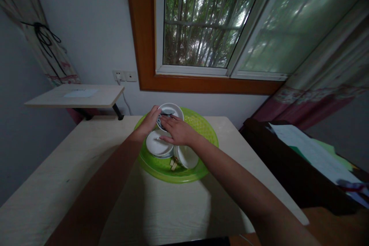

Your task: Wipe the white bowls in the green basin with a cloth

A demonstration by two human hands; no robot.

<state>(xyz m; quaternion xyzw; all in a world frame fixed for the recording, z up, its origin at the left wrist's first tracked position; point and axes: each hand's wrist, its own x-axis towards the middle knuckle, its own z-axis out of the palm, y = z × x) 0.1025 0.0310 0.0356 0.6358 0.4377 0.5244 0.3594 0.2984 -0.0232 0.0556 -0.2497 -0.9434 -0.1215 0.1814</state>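
Note:
A round green plastic tray [201, 130] lies at the far middle of a pale wooden table [72, 169]. Three white bowls sit in it. The far bowl [173, 109] has a blue pattern and is tilted. My left hand [150, 121] grips its left rim with curled fingers. My right hand [177, 130] lies flat over its near side, fingers stretched out. A second bowl [157, 146] sits below my hands. A third bowl [187, 157] lies on its side beside a small yellowish object [173, 164].
A small side table [75, 96] with a sheet of paper stands at the left wall. A wall socket [124, 75] is above it. A window [213, 19] is behind the tray. A dark desk [288, 161] with papers stands to the right.

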